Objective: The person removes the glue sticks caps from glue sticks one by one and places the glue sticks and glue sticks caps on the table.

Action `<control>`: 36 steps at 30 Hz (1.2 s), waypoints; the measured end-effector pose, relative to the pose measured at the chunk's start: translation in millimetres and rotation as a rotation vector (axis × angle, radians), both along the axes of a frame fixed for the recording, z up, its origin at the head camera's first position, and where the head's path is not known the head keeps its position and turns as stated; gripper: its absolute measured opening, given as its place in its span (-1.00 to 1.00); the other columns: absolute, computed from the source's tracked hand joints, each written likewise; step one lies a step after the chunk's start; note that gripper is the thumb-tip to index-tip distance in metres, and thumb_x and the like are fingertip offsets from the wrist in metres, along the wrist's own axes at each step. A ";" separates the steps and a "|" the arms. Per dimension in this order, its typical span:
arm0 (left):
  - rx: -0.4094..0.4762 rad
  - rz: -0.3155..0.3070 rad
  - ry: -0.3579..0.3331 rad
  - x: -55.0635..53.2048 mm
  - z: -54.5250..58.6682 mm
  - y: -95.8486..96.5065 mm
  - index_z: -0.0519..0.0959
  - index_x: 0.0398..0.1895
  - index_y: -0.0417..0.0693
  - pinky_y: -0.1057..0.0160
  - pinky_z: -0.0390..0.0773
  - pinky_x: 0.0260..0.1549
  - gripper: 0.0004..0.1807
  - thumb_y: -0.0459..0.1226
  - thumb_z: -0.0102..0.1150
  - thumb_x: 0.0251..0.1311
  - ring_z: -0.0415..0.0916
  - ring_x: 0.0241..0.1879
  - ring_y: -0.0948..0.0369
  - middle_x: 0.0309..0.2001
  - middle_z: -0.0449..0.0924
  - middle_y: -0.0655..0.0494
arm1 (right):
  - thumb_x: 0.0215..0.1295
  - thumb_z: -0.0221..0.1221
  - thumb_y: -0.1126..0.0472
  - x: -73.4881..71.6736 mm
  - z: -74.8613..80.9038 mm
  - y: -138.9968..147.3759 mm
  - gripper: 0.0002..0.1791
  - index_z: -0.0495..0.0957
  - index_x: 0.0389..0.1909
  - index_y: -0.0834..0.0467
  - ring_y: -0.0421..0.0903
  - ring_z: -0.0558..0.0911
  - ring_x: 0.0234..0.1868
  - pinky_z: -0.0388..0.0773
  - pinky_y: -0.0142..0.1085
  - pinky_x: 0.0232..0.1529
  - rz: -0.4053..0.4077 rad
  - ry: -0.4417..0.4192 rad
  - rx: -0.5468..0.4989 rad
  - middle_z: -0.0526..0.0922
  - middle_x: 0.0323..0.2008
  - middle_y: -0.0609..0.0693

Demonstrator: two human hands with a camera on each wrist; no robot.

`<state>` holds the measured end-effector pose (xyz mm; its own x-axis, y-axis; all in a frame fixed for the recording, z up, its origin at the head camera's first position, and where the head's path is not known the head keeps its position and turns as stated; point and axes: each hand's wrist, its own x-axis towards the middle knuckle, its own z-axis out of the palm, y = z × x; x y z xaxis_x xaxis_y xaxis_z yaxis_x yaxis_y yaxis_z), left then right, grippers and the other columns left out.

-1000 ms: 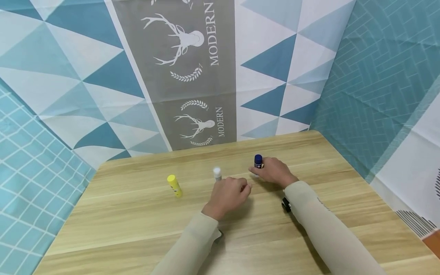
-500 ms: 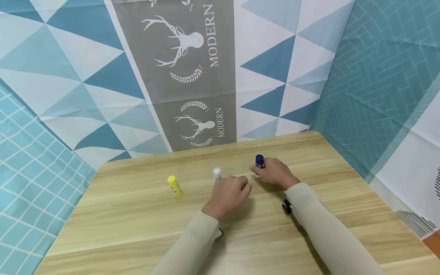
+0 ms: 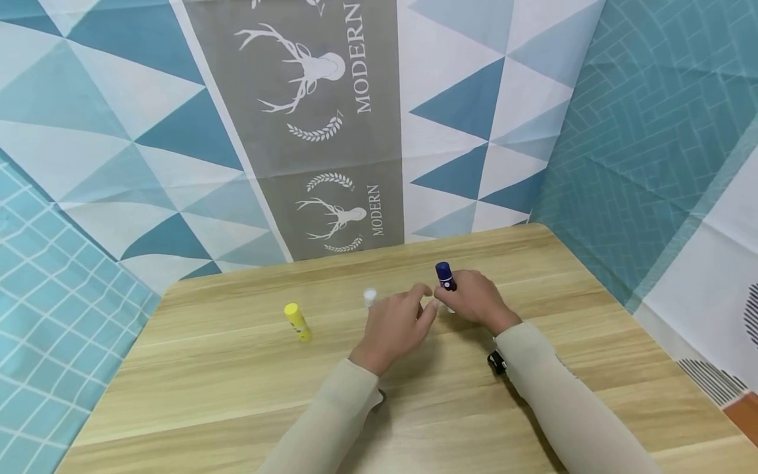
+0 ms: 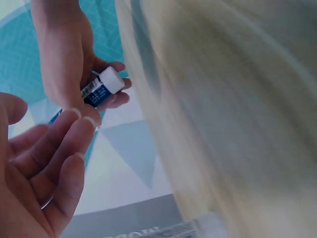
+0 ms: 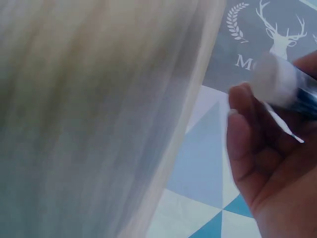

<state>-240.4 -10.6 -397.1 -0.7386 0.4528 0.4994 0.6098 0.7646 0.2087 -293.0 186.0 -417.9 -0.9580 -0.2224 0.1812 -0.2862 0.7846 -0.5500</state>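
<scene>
In the head view a dark blue glue stick (image 3: 445,275) leans slightly, held by my right hand (image 3: 477,299) at the right of the table. The left wrist view shows its white base (image 4: 112,81) pointing out between that hand's fingers. My left hand (image 3: 393,329) is right beside it, fingertips toward the right hand, fingers loosely bent with nothing in them. Behind the left hand stands a white-capped glue stick (image 3: 370,296), its lower part hidden by that hand. A yellow glue stick (image 3: 298,322) stands farther left.
The wooden table (image 3: 237,388) reaches back to a patterned cloth wall (image 3: 331,151) with deer prints. Tiled-pattern cloths hang at both sides. A black wrist device (image 3: 496,362) shows under the right sleeve.
The blue glue stick has gone from nearly upright to tilted in my right hand, its base now showing lower. My left hand has moved toward it, its fingers opening out.
</scene>
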 end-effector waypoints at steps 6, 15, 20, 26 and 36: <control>0.012 -0.015 0.027 -0.2 17.7 10.5 0.49 0.18 -0.05 0.34 0.22 -0.80 -0.58 0.00 -0.06 0.47 0.34 -0.70 0.32 -0.52 0.52 0.31 | 0.27 0.20 0.08 2.7 4.7 -0.1 -0.66 0.41 -0.68 0.05 -0.14 0.34 -0.66 0.27 -0.24 -0.57 0.033 0.119 -0.033 0.38 -0.70 -0.11; -0.018 0.039 0.003 -5.6 32.3 14.3 0.44 0.22 -0.09 0.23 0.31 -0.75 -0.47 0.10 -0.19 0.51 0.43 -0.63 0.19 -0.42 0.55 0.15 | 0.29 0.23 0.11 10.7 18.3 -4.4 -0.66 0.41 -0.67 0.01 -0.19 0.31 -0.66 0.33 -0.25 -0.52 0.199 0.239 -0.013 0.35 -0.70 -0.16; -0.063 0.044 0.039 -10.6 37.8 14.1 0.49 -0.07 -0.03 0.24 0.28 -0.77 -0.52 0.12 -0.28 0.53 0.40 -0.65 0.20 -0.49 0.50 0.16 | 0.33 0.25 0.05 14.3 25.2 -5.4 -0.72 0.50 -0.57 -0.02 -0.22 0.35 -0.65 0.36 -0.27 -0.53 0.241 0.268 0.016 0.40 -0.68 -0.21; -0.137 0.099 0.085 -15.4 38.8 13.2 0.37 -0.52 0.04 0.23 0.23 -0.80 -0.50 0.12 -0.20 0.52 0.29 -0.73 0.20 -0.66 0.34 0.19 | 0.32 0.26 0.03 17.1 26.9 -6.2 -0.74 0.50 -0.55 -0.03 -0.30 0.34 -0.64 0.37 -0.31 -0.52 0.325 0.324 0.014 0.37 -0.69 -0.26; -0.082 0.067 0.137 -15.8 36.3 12.4 0.27 -0.70 0.08 0.26 0.13 -0.84 -0.52 0.02 -0.12 0.42 0.18 -0.79 0.23 -0.77 0.20 0.22 | 0.32 0.25 0.08 24.6 32.4 -7.3 -0.61 0.36 -0.67 -0.04 -0.33 0.23 -0.71 0.25 -0.36 -0.60 0.390 0.218 -0.058 0.26 -0.74 -0.26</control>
<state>-256.2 1.8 -360.7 -0.6963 0.4482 0.5607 0.5752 0.8156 0.0623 -268.4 178.6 -385.5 -0.7422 -0.5431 0.3925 -0.6689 0.5643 -0.4839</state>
